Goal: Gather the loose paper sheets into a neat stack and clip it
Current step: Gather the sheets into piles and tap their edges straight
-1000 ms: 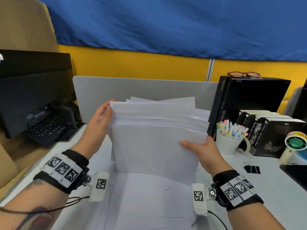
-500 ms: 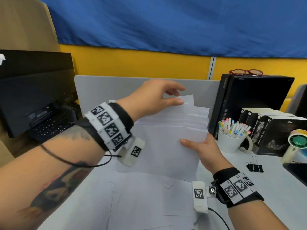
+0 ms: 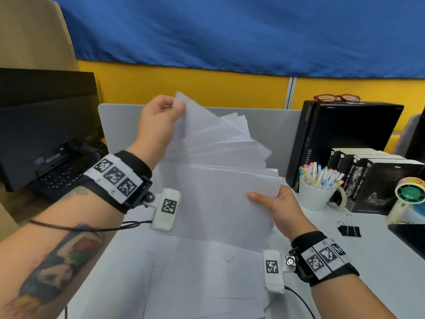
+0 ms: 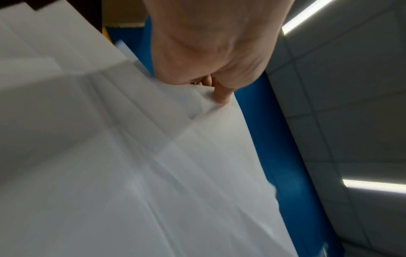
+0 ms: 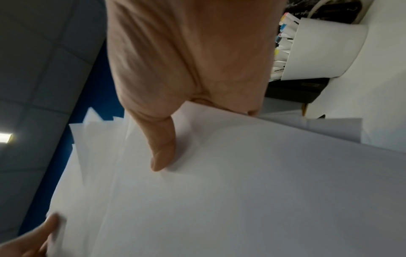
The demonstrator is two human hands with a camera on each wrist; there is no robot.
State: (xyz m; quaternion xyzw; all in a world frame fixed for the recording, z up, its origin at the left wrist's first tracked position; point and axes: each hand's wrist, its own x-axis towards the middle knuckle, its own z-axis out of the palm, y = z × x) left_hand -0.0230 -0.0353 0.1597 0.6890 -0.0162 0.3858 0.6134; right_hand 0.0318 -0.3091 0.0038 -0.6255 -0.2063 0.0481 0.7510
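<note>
You are partway through the gathering, by my reading. Your right hand [image 3: 279, 209] grips the lower right edge of the paper sheets [image 3: 218, 180], thumb across the front sheet and fingers behind, holding the bundle up off the tabletop [image 3: 379, 261]. Your left hand [image 3: 158, 118] pinches the top corner of one sheet between thumb and fingers, raised above the rest. The bundle is fanned, its upper edges stepped and its corners splayed to the right, so it is not yet a neat stack. More sheets lie flat and overlapping on the tabletop below your hands, so I judge some are not collected yet. What is left: squaring the edges, taking in the sheets below, and clipping. The binder clip [image 3: 349, 229] sits untouched on the tabletop to the right of your right hand, near the cup of markers [image 3: 318, 187].

As for writing, little can be read. The black boxes [image 3: 377, 180] beside the cup carry pale lettering too small and blurred to make out. The dark case [image 3: 340, 139] behind them has a vertical line of print on its edge that I cannot read. Your wrist bands show only black-and-white square code patterns, no words
</note>
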